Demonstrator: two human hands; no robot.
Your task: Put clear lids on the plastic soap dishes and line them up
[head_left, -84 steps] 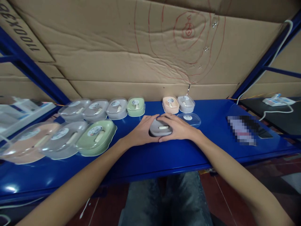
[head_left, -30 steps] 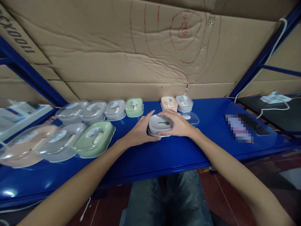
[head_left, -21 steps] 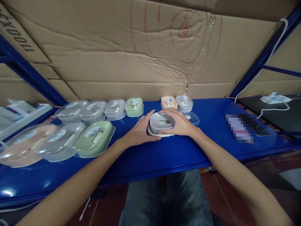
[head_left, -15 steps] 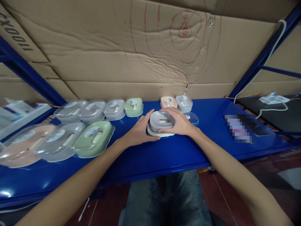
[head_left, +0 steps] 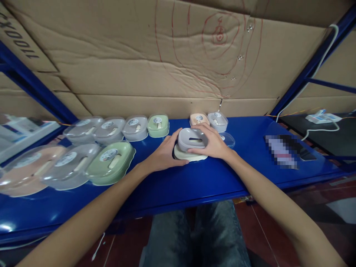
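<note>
My right hand (head_left: 213, 142) grips a grey tray (head_left: 185, 139) with a long slot in its middle, fingers over the far rim and thumb at the near side. The tray is tilted and raised at its near edge above a pale shallow base (head_left: 191, 155) on the blue table. My left hand (head_left: 164, 154) is curved around the left side of this base, its thumb along the near edge and its fingers at the far side. Behind my right hand lies a clear lid (head_left: 229, 139) with a round sticker, partly hidden by the hand.
Several lidded boxes, such as a green box (head_left: 111, 163) and a peach box (head_left: 29, 170), stand at the left on the blue table (head_left: 178, 189). A grey box (head_left: 218, 121) stands at the back. A blurred-out item (head_left: 280, 151) lies at the right. Cardboard (head_left: 125, 74) forms the back wall.
The grey tray has lifted slightly and tilted in my right hand, so more of the pale base shows beneath it. My left hand has hardly moved.
</note>
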